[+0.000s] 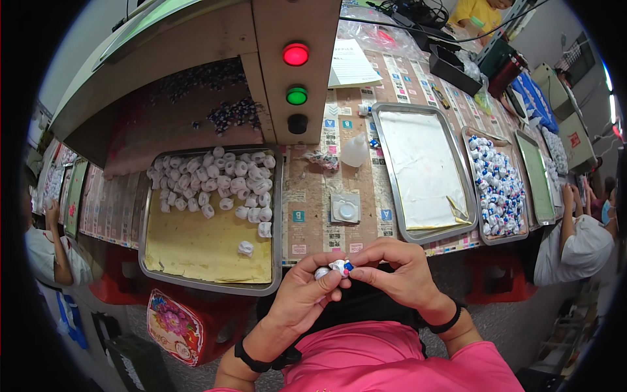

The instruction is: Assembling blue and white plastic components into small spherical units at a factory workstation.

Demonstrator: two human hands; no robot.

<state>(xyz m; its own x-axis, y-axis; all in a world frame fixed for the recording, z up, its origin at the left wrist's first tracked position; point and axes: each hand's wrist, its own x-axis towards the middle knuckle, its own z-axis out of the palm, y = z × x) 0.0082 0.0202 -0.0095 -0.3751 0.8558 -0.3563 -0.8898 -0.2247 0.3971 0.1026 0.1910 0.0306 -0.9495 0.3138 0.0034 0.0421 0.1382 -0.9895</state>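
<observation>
In front of my body, both hands meet over a small white figurine part (pixel 337 265) with a blue piece (pixel 348 266) at its right end. My left hand (pixel 304 294) is closed around the white part, and a second rounded white piece (pixel 321 273) sits between its fingers. The thumb and fingers of my right hand (pixel 405 277) pinch at the blue end. Left of my hands, a metal tray lined with yellow paper (pixel 196 245) bears many similar white pieces (pixel 215 173), with one lying apart (pixel 245 248).
A machine with red and green lights (pixel 296 75) stands behind the left tray. Beyond my hands are a small square dish (pixel 345 208) and a white squeeze bottle (pixel 354 150). To the right lie a paper-lined tray (pixel 418 163) and a tray of blue-and-white figurines (pixel 499 186). People sit on both sides.
</observation>
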